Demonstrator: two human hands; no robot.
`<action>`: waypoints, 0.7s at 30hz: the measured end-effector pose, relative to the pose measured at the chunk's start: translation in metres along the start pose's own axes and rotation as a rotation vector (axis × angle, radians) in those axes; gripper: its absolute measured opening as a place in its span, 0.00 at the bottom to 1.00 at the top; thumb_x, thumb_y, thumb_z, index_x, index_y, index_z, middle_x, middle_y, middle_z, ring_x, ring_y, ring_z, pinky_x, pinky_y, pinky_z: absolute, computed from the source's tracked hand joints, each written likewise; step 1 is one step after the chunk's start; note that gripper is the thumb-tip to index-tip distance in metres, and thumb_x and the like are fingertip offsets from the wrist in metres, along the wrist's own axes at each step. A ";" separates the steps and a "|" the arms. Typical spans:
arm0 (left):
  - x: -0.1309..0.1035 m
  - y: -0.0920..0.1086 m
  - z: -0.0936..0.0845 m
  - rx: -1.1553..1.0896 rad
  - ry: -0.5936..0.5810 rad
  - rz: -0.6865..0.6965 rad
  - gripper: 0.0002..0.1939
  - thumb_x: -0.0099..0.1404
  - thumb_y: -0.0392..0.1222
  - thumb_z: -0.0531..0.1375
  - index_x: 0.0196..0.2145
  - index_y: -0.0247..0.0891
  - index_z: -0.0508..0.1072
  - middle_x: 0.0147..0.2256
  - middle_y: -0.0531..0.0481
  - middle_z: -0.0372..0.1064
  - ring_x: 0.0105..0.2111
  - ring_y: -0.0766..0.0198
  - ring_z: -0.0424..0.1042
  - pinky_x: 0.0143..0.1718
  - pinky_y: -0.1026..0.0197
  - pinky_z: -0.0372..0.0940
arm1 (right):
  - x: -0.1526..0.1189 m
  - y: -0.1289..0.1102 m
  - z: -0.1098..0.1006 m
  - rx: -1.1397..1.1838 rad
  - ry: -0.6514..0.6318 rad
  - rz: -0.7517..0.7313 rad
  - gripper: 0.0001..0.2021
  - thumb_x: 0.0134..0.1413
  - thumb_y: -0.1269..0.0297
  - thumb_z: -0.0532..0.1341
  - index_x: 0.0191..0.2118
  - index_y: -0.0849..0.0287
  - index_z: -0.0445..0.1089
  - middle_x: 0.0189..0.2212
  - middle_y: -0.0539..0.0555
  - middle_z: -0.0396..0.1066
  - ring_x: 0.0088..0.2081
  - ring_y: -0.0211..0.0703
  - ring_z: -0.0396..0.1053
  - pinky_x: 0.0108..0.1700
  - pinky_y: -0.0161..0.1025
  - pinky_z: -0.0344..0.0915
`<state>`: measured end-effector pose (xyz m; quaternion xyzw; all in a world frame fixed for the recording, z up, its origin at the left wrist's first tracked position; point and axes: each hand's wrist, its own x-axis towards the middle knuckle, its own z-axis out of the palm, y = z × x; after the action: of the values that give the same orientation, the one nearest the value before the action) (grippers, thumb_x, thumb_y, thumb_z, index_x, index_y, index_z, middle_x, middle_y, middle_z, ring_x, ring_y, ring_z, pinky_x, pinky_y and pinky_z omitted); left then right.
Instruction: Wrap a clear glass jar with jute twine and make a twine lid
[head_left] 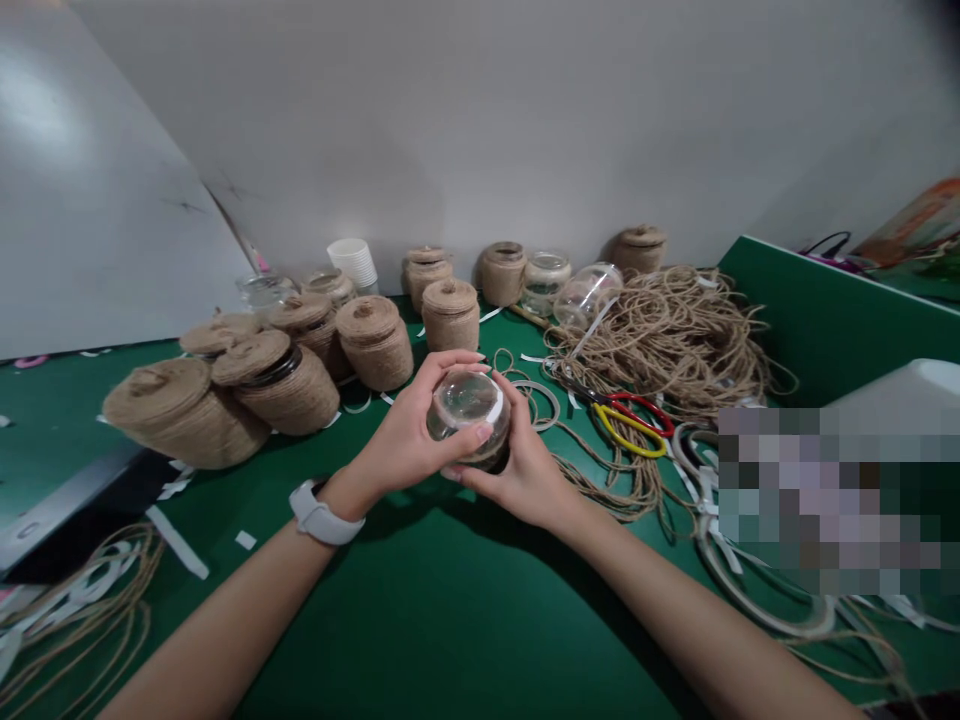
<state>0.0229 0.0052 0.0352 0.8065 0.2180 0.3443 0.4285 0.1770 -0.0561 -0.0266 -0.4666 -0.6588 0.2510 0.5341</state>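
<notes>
A clear glass jar (463, 402) is held between both hands above the green table, its rounded base apparently facing up. My left hand (409, 425) wraps the jar's left side, with the thumb across the front. A short white strip of tape (496, 407) shows on the glass beside that thumb. My right hand (531, 470) closes round the right side and lower edge, partly hiding the glass. Just beyond the hands stands a lidded jar wrapped in jute twine (451, 317). Right of them lie a tape roll (551, 390) and loose twine (611, 488).
Several twine-wrapped jars (180, 420) stand at left. Stacked white cups (352, 262) and bare glass jars (589, 292) line the back wall. A large twine heap (682, 340), red-and-yellow-handled scissors (637, 428) and a green divider (817, 310) are at right. A black-and-grey object (75, 520) lies front left.
</notes>
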 end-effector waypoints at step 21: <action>0.000 0.050 -0.001 0.561 0.053 0.079 0.04 0.60 0.34 0.58 0.27 0.37 0.67 0.23 0.56 0.65 0.24 0.70 0.65 0.27 0.66 0.60 | -0.004 -0.010 -0.009 -0.329 0.341 -0.143 0.44 0.44 0.62 0.69 0.65 0.52 0.47 0.54 0.62 0.59 0.56 0.56 0.62 0.56 0.60 0.65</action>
<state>0.0253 -0.0214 0.0777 0.8922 0.2842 0.3077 0.1690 0.1824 -0.0653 -0.0174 -0.5352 -0.6226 0.0195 0.5705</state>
